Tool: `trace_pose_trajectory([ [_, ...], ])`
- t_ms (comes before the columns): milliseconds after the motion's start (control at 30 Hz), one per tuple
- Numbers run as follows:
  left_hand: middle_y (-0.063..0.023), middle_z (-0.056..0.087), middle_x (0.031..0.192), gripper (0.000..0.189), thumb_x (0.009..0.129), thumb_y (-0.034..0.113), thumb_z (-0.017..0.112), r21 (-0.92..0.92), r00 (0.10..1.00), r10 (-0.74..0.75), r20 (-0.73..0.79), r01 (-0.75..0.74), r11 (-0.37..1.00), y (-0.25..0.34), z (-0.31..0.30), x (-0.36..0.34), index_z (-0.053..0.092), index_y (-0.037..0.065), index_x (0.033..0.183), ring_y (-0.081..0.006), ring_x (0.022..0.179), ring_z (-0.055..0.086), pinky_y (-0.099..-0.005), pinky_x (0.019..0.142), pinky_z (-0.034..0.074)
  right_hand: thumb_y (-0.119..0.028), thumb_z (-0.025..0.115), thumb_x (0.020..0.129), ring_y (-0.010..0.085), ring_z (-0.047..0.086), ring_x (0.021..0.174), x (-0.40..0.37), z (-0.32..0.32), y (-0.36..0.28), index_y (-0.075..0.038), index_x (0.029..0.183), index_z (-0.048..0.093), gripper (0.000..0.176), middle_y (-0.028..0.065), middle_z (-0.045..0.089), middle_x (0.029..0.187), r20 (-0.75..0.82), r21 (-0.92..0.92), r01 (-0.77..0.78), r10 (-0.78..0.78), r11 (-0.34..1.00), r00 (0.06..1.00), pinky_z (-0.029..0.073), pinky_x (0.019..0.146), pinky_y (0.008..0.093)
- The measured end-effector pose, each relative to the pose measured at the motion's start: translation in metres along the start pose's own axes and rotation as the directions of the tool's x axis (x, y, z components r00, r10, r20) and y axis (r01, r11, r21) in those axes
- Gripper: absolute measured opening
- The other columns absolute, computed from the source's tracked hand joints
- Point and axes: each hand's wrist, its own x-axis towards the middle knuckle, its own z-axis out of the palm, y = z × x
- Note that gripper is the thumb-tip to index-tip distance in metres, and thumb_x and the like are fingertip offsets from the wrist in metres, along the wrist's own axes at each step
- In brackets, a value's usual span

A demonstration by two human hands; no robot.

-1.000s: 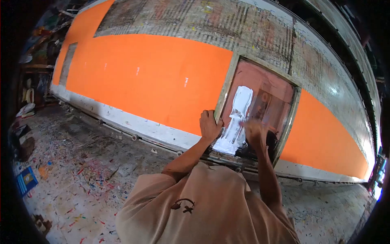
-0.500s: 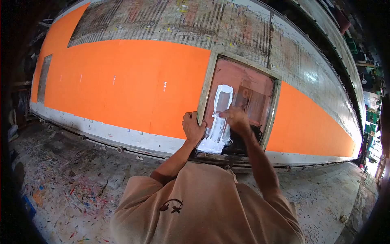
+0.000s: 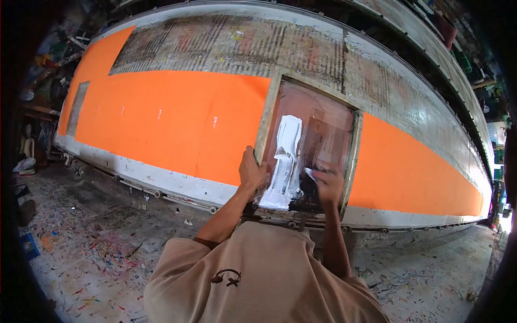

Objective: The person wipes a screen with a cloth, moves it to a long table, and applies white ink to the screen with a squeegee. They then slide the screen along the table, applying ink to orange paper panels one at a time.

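A wooden-framed printing screen [image 3: 266, 116] lies on a long table covered in orange fabric [image 3: 177, 121]. My left hand [image 3: 250, 171] grips the frame's left rail near its lower corner. My right hand [image 3: 327, 184] is inside the frame at its lower right, closed around a small scraper [image 3: 310, 173] smeared with white ink. A thick streak of white ink [image 3: 284, 161] runs down the mesh between my hands.
The long table's white edge [image 3: 161, 180] runs left to right, with bare stained boards [image 3: 242, 46] behind the fabric. The floor [image 3: 97, 242] is spattered with paint. Shelving and clutter stand at far left and far right.
My right hand has pulled down the mesh from the middle to the frame's lower right. The white streak has filled in. My left hand has stayed on the rail.
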Motion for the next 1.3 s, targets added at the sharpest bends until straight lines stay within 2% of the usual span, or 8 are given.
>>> trace_pose_trajectory([
  [167, -0.0258, 0.059, 0.094, 0.037, 0.081, 0.006, 0.072, -0.180, 0.998, 0.054, -0.040, -0.061, 0.982, 0.026, 0.037, -0.003, 0.047, -0.001, 0.108, -0.0473, 0.093, 0.063, -0.0528, 0.082, 0.049, -0.029, 0.055, 0.092, 0.0197, 0.071, 0.097, -0.094, -0.092, 0.191, 0.006, 0.101, 0.077, 0.042, 0.0159, 0.076, 0.110, -0.192, 0.433, -0.096, 0.196, 0.896, 0.962, 0.053, 0.098, 0.0386],
  [267, -0.0292, 0.064, 0.097, 0.039, 0.082, 0.009, 0.070, -0.188, 0.991, 0.093, -0.095, -0.110, 0.976, 0.064, 0.118, -0.010, 0.049, -0.001, 0.113, -0.0496, 0.097, 0.065, -0.0532, 0.083, 0.050, -0.019, 0.055, 0.087, 0.0198, 0.070, 0.095, -0.094, -0.161, 0.237, 0.003, 0.101, 0.076, 0.034, 0.0131, 0.075, 0.107, -0.027, 0.757, -0.300, 0.486, 0.581, 0.873, 0.055, 0.093, 0.0378],
  [600, -0.0282, 0.061, 0.103, 0.043, 0.085, 0.019, 0.070, -0.018, 0.983, 0.141, -0.116, -0.144, 0.989, 0.116, 0.243, -0.097, 0.050, 0.000, 0.118, -0.0520, 0.100, 0.061, -0.0604, 0.086, 0.048, -0.016, 0.057, 0.086, 0.0236, 0.067, 0.092, -0.100, -0.254, 0.313, 0.009, 0.109, 0.074, 0.038, 0.0181, 0.073, 0.111, 0.014, 0.718, -0.484, 0.685, 0.500, 0.728, 0.056, 0.083, 0.0347],
  [700, -0.0266, 0.059, 0.108, 0.045, 0.085, 0.021, 0.074, 0.151, 0.988, 0.139, -0.067, -0.128, 0.980, 0.107, 0.236, -0.095, 0.051, 0.002, 0.118, -0.0494, 0.101, 0.060, -0.0579, 0.084, 0.048, -0.017, 0.056, 0.088, 0.0217, 0.067, 0.088, -0.117, -0.241, 0.305, 0.009, 0.116, 0.073, 0.042, 0.0186, 0.073, 0.112, -0.210, 0.659, -0.372, 0.635, 0.653, 0.743, 0.055, 0.079, 0.0347],
  [967, -0.0250, 0.054, 0.109, 0.047, 0.082, 0.022, 0.075, 0.191, 0.990, 0.118, -0.075, -0.102, 0.976, 0.105, 0.240, -0.093, 0.055, 0.000, 0.119, -0.0443, 0.102, 0.056, -0.0564, 0.086, 0.047, -0.020, 0.063, 0.085, 0.0250, 0.072, 0.088, -0.111, -0.220, 0.362, -0.009, 0.112, 0.081, 0.034, 0.0127, 0.078, 0.101, 0.040, 0.059, -0.634, 0.633, 0.771, 0.773, 0.056, 0.078, 0.0354],
  [1033, -0.0238, 0.054, 0.106, 0.043, 0.081, 0.022, 0.075, 0.169, 0.976, 0.171, -0.135, -0.147, 0.975, 0.101, 0.242, -0.093, 0.056, 0.000, 0.114, -0.0438, 0.099, 0.056, -0.0561, 0.082, 0.047, -0.022, 0.066, 0.088, 0.0285, 0.072, 0.091, -0.088, -0.204, 0.276, -0.017, 0.102, 0.083, 0.023, 0.0092, 0.077, 0.095, 0.044, -0.513, -0.397, 0.485, 0.761, 0.873, 0.053, 0.086, 0.0463],
  [1133, -0.0225, 0.054, 0.105, 0.042, 0.081, 0.021, 0.074, 0.078, 0.981, 0.147, -0.122, -0.138, 0.987, 0.102, 0.241, -0.093, 0.057, 0.001, 0.113, -0.0434, 0.098, 0.056, -0.0558, 0.080, 0.046, -0.026, 0.064, 0.096, 0.0229, 0.068, 0.105, -0.014, -0.145, 0.172, -0.026, 0.098, 0.080, 0.016, 0.0016, 0.074, 0.099, 0.217, -0.440, 0.185, -0.095, 0.879, 0.971, 0.020, 0.114, 0.0682],
  [1300, -0.0227, 0.053, 0.107, 0.045, 0.081, 0.021, 0.075, 0.126, 0.992, 0.102, -0.072, -0.093, 0.988, 0.104, 0.236, -0.090, 0.056, 0.001, 0.117, -0.0437, 0.100, 0.055, -0.0552, 0.081, 0.045, -0.027, 0.064, 0.096, 0.0303, 0.067, 0.096, 0.160, -0.089, 0.155, -0.015, 0.087, 0.077, 0.020, 0.0090, 0.072, 0.093, 0.436, -0.445, 0.318, -0.108, 0.837, 0.893, 0.045, 0.093, 0.0560],
])
